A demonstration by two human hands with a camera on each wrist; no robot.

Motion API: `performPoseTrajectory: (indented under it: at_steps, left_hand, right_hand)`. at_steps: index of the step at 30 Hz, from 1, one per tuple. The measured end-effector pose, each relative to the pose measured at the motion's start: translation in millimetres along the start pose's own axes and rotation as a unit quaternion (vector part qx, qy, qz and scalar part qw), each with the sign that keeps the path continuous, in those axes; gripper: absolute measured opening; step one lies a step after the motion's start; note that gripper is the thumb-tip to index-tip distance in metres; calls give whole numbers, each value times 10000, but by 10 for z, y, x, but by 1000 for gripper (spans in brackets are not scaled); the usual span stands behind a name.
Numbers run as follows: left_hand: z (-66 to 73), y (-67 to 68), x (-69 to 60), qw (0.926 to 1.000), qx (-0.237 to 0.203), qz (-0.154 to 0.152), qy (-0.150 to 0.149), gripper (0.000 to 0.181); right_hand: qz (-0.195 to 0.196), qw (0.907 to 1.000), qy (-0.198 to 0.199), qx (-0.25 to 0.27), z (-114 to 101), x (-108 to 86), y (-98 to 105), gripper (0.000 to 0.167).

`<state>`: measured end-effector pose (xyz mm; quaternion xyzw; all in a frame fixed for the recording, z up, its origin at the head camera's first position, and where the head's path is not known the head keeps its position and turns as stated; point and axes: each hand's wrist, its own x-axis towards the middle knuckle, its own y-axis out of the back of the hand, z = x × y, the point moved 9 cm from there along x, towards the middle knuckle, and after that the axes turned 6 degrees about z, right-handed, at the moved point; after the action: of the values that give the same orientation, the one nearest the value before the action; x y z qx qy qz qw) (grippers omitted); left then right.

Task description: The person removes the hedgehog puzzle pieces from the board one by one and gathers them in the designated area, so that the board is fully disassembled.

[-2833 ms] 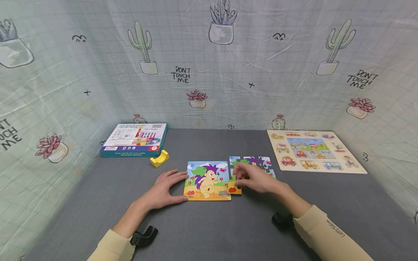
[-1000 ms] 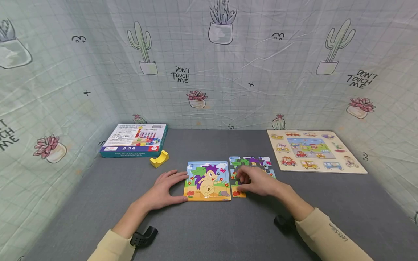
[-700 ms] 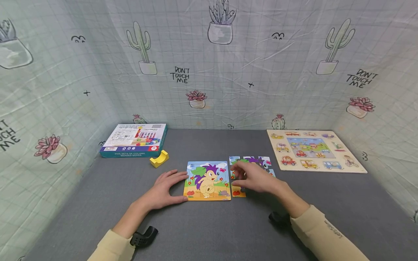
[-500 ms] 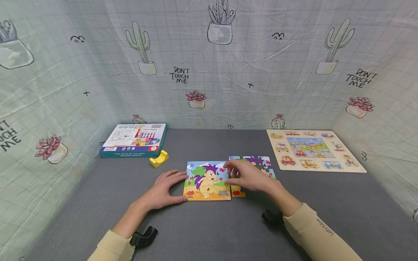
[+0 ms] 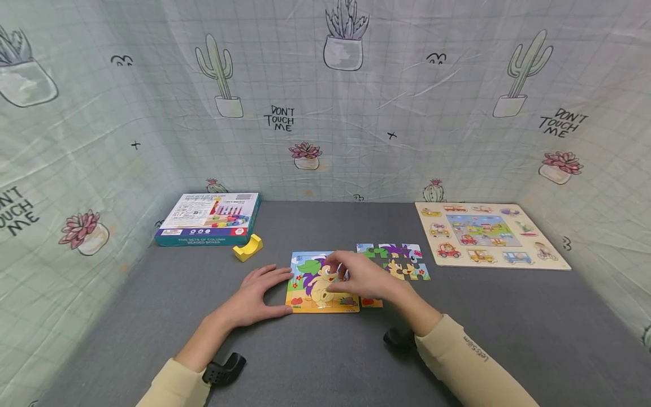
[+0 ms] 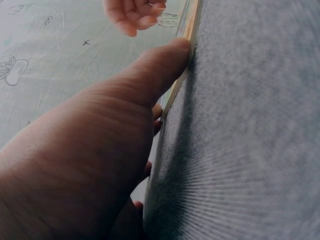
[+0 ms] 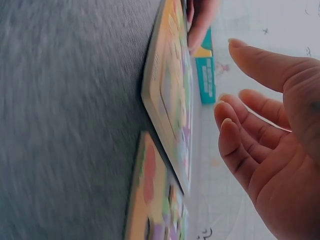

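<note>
A hedgehog jigsaw board (image 5: pixel 316 309) lies flat on the table, its picture partly hidden by my right hand (image 5: pixel 363 276). That hand hovers above the board with bent fingers; the right wrist view shows a gap between thumb (image 7: pixel 265 65) and fingers, nothing held. My left hand (image 5: pixel 256 298) rests at the board's left side, thumb and fingertips against its edge. Its thumb (image 6: pixel 162 65) touches the board's edge in the left wrist view. Right of the board lie several loose jigsaw pieces (image 5: pixel 398 250), among them a corner piece with a red shape (image 7: pixel 150 175).
A boxed toy set (image 5: pixel 208 220) sits at the back left, with a yellow curved block (image 5: pixel 248 247) before it. At the back right lies a wooden vehicle puzzle board (image 5: pixel 488 233). A printed cloth (image 5: pixel 351 118) surrounds the grey table (image 5: pixel 315 362).
My right hand let go of the corner piece beside the board, then moved left from the loose pieces to above the board. The left hand stays in place.
</note>
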<state>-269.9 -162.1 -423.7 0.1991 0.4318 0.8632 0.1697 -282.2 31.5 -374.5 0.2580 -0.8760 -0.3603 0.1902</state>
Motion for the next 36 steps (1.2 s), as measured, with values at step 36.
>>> performPoseTrajectory:
  at_steps: [36]
  left_hand:
    - [-22,-21,12,10000,62,-23,13,75]
  right_hand:
    - [-459,9926,-447,-1034,100,-20,-343,40]
